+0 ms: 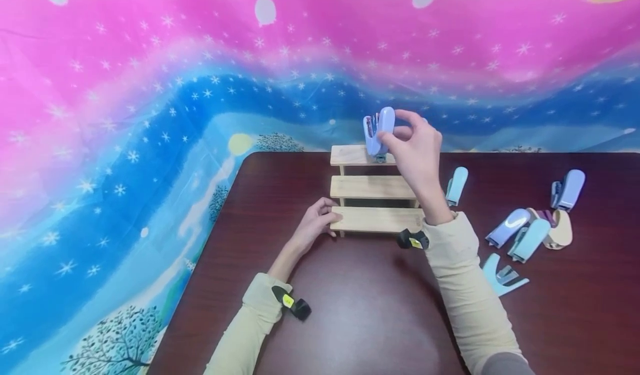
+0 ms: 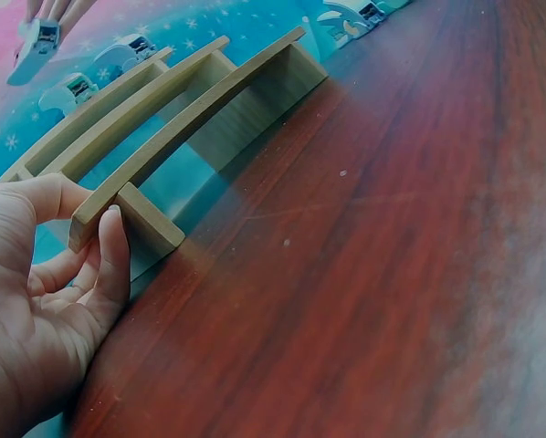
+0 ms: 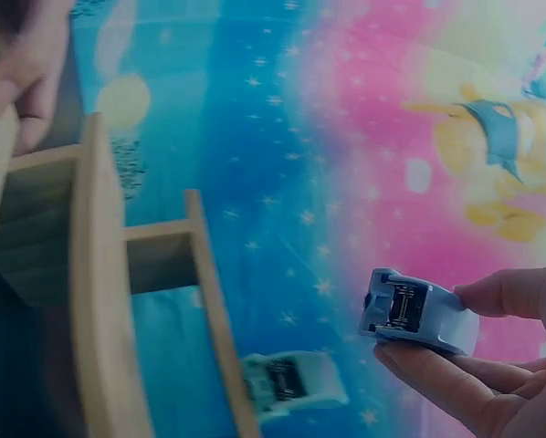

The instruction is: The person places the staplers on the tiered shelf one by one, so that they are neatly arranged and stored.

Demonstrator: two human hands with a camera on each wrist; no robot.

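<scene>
My right hand point(image 1: 417, 147) pinches a lavender-blue stapler point(image 1: 385, 128) between thumb and fingers, raised over the top step of a three-step wooden display stand point(image 1: 372, 187). In the right wrist view that stapler point(image 3: 428, 315) shows its metal underside. A mint stapler point(image 3: 300, 379) stands on the top step, close below it. The left wrist view shows this mint stapler point(image 2: 68, 91) and another stapler point(image 2: 131, 50) farther along the same step; my right hand largely hides both in the head view. My left hand point(image 1: 314, 222) grips the left end of the lowest step, thumb on top.
On the dark wooden table point(image 1: 360, 308), a mint stapler point(image 1: 457, 186) lies right of the stand. Farther right are several more: lavender point(image 1: 572, 189), lavender point(image 1: 509, 226), mint point(image 1: 532, 239), cream point(image 1: 560, 233) and an open mint one point(image 1: 500, 278). A patterned cloth point(image 1: 150, 86) hangs behind.
</scene>
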